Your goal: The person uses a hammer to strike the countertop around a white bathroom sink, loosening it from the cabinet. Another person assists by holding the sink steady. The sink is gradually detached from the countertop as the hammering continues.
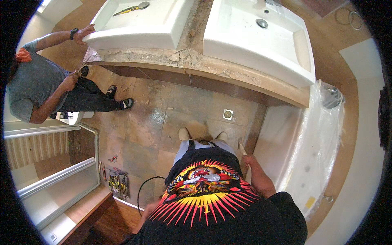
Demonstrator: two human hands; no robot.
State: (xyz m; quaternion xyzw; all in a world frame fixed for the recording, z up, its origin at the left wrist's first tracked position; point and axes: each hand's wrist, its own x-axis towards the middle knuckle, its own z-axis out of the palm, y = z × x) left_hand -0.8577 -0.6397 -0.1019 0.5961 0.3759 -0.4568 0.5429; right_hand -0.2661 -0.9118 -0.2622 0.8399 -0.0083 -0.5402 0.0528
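Note:
At the right side of my body, my right hand [246,161] is closed around a narrow pale stick-like piece [242,149], whose far end points down toward the floor; its kind cannot be made out. My left arm [150,210] hangs at my left side, the hand mostly covered by my black printed shirt, so its fingers do not show. A black cable [141,192] curves beside that arm. Ahead of me, two white sinks [134,37] [245,45] rest on a counter [241,75] with broken mortar and rubble along its front edge. A yellow-and-black tool [125,11] lies in the left sink.
Another person [38,87] stands at the left, one hand on the left sink's edge. Several hand tools [118,183] lie on the tiled floor near a glass shower frame [57,177]. Plastic sheeting [316,151] covers the bathtub at right. A floor drain [228,114] sits ahead.

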